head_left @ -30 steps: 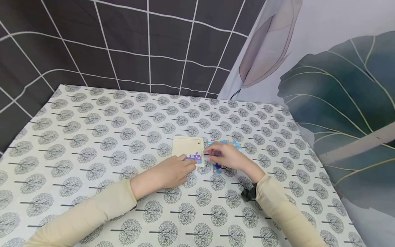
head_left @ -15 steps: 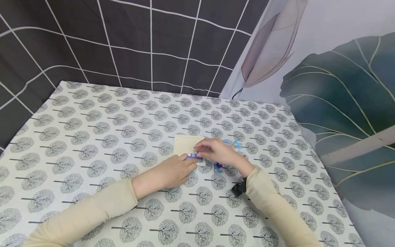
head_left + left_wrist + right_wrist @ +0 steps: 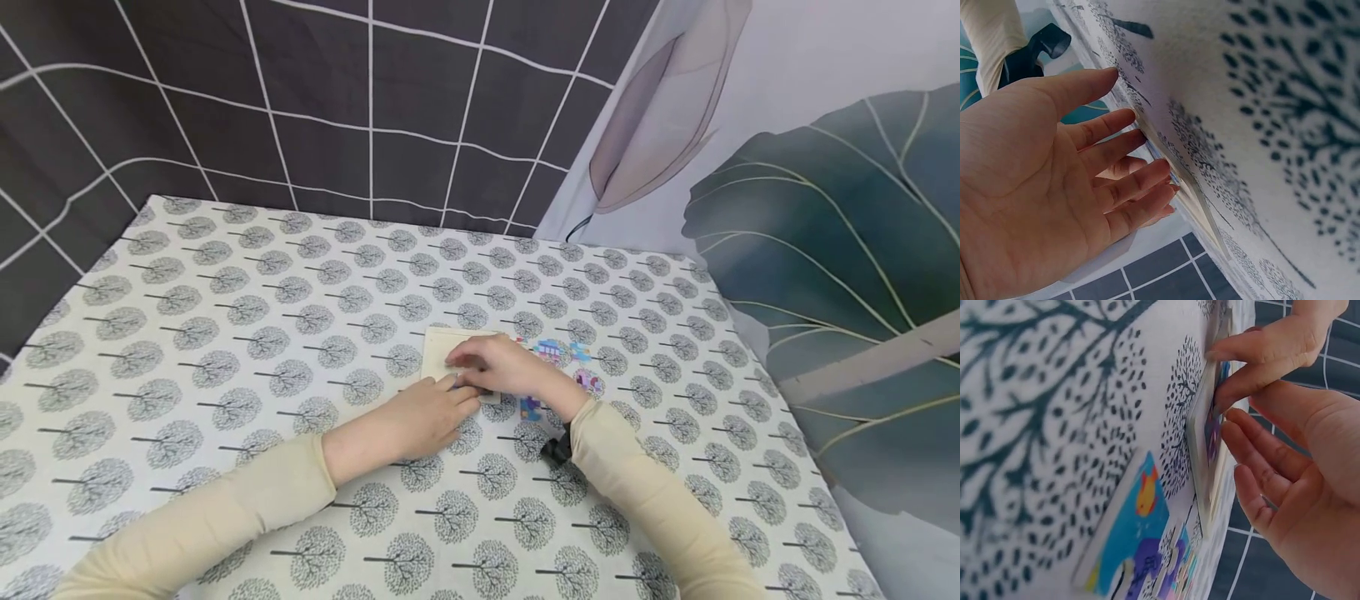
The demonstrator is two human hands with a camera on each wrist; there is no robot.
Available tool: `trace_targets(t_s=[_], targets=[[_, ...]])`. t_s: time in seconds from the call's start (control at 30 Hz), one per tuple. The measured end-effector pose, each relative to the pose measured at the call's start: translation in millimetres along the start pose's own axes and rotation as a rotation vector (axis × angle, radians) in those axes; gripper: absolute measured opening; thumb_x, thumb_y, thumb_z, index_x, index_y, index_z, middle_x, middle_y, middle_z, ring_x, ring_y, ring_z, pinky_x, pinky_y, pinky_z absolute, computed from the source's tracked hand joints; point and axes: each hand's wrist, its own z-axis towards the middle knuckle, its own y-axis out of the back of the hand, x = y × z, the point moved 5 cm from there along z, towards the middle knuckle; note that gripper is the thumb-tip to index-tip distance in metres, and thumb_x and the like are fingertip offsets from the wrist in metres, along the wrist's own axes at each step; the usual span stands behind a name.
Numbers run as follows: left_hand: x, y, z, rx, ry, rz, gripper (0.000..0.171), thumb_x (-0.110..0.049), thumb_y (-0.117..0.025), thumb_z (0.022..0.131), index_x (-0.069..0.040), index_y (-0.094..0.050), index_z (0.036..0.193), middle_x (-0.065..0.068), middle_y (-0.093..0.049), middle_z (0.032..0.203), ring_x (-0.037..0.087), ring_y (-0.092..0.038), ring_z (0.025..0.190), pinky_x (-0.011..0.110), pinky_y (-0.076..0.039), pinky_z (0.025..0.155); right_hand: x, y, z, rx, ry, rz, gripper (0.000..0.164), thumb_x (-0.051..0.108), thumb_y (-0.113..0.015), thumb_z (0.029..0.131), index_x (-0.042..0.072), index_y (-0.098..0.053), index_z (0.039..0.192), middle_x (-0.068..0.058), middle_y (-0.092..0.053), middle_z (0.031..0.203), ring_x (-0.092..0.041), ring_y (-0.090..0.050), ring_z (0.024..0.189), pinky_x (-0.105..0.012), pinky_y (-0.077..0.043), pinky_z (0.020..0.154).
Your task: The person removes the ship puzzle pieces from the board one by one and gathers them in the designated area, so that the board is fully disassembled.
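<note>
A pale wooden puzzle tray [image 3: 437, 348] lies on the table, largely covered by both hands. My left hand [image 3: 416, 418] rests at its near side, and its fingertips touch the tray's near part. The right hand [image 3: 501, 365] reaches over the tray from the right with bent fingers, close beside the left fingers. In the right wrist view, puzzle pieces [image 3: 1212, 434] with purple and blue print sit inside the tray under the fingertips. No piece is seen between the right thumb and fingers, though their tips are partly hidden. The left wrist view shows a loosely spread left hand [image 3: 1054, 169].
Loose jigsaw pieces [image 3: 551, 348] lie right of the tray, with a blue and purple piece [image 3: 530, 409] nearer and a pink one [image 3: 588, 382] farther right. A blue piece with an orange fish [image 3: 1129, 519] lies beside the tray. The tablecloth [image 3: 300, 492] has a tree print.
The right hand has moved left from beside the loose pieces to over the tray, now covering much of it. The left hand has stayed at the tray's near side.
</note>
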Motion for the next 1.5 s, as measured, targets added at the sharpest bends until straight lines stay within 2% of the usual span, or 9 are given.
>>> trace_targets(t_s=[0.1, 0.23, 0.43, 0.6, 0.7, 0.8, 1.07, 1.23, 1.5], targets=[[-0.8, 0.1, -0.3, -0.007, -0.003, 0.012, 0.045, -0.031, -0.057, 0.091, -0.010, -0.049, 0.130, 0.002, -0.045, 0.141, 0.022, -0.040, 0.130, 0.039, -0.046, 0.099, 2, 0, 2, 0.021, 0.003, -0.017, 0.031, 0.012, -0.068, 0.084, 0.010, -0.064, 0.114, -0.002, -0.068, 0.109, -0.011, -0.063, 0.090, -0.022, -0.051, 0.085], [-1.9, 1.8, -1.0, -0.022, -0.013, 0.016, 0.043, -0.030, -0.057, 0.091, -0.008, -0.050, 0.127, 0.003, -0.047, 0.140, 0.023, -0.043, 0.128, 0.038, -0.047, 0.098, 3, 0, 6, 0.061, -0.022, 0.030, 0.035, 0.010, -0.071, 0.080, 0.008, -0.064, 0.114, -0.003, -0.068, 0.104, -0.012, -0.064, 0.090, -0.021, -0.051, 0.085], [-2.8, 3.4, -1.1, -0.036, -0.016, 0.023, 0.042, -0.030, -0.057, 0.091, -0.008, -0.051, 0.126, 0.004, -0.049, 0.138, 0.023, -0.044, 0.127, 0.036, -0.047, 0.098, -2, -1, 11, 0.130, -0.127, 0.129, 0.030, 0.005, -0.073, 0.076, 0.008, -0.066, 0.106, -0.001, -0.068, 0.090, -0.009, -0.063, 0.081, -0.016, -0.051, 0.078], [-4.9, 5.6, -0.3, -0.054, -0.029, -0.003, 0.040, -0.029, -0.059, 0.090, -0.009, -0.052, 0.124, 0.004, -0.049, 0.137, 0.024, -0.044, 0.126, 0.036, -0.049, 0.095, -7, -1, 11, 0.181, -0.230, 0.153, 0.024, 0.005, -0.075, 0.074, 0.009, -0.068, 0.096, 0.001, -0.066, 0.085, -0.009, -0.060, 0.078, -0.018, -0.051, 0.075], [-5.9, 7.5, -0.1, -0.065, -0.040, -0.020, 0.038, -0.027, -0.059, 0.090, -0.009, -0.052, 0.122, 0.005, -0.050, 0.136, 0.024, -0.044, 0.126, 0.036, -0.049, 0.094, -7, -1, 10, 0.197, -0.252, 0.136, 0.021, 0.007, -0.076, 0.073, 0.011, -0.068, 0.092, 0.003, -0.065, 0.083, -0.009, -0.059, 0.077, -0.019, -0.050, 0.075], [-5.6, 7.3, 0.4, -0.059, -0.040, -0.021, 0.038, -0.028, -0.059, 0.090, -0.009, -0.052, 0.122, 0.005, -0.050, 0.136, 0.024, -0.044, 0.126, 0.035, -0.050, 0.093, -7, 0, 8, 0.177, -0.210, 0.127, 0.021, 0.006, -0.076, 0.073, 0.013, -0.067, 0.091, 0.004, -0.064, 0.082, -0.008, -0.058, 0.077, -0.019, -0.050, 0.075], [2.9, 5.1, -0.2, -0.001, 0.000, -0.087, 0.041, -0.029, -0.057, 0.091, -0.010, -0.051, 0.127, 0.004, -0.049, 0.138, 0.026, -0.041, 0.131, 0.038, -0.044, 0.102, -7, 2, 2, 0.054, 0.018, 0.158, 0.021, 0.001, -0.072, 0.076, 0.011, -0.066, 0.093, 0.003, -0.064, 0.082, -0.007, -0.058, 0.077, -0.018, -0.052, 0.074], [6.4, 4.9, -4.0, -0.005, -0.013, -0.095, 0.042, -0.027, -0.055, 0.093, -0.008, -0.052, 0.129, 0.006, -0.050, 0.138, 0.024, -0.043, 0.129, 0.039, -0.041, 0.105, -9, 0, -1, 0.036, 0.056, 0.188, 0.023, 0.003, -0.072, 0.077, 0.010, -0.065, 0.098, 0.002, -0.063, 0.083, -0.007, -0.057, 0.076, -0.019, -0.052, 0.073], [5.8, 0.4, -11.4, 0.020, -0.038, -0.051, 0.045, -0.015, -0.056, 0.091, -0.013, -0.049, 0.136, 0.001, -0.044, 0.143, 0.024, -0.042, 0.130, 0.040, -0.039, 0.106, -10, 0, -7, 0.025, 0.066, 0.110, 0.030, 0.010, -0.076, 0.076, 0.012, -0.066, 0.104, 0.002, -0.060, 0.083, -0.006, -0.057, 0.074, -0.015, -0.052, 0.071]])
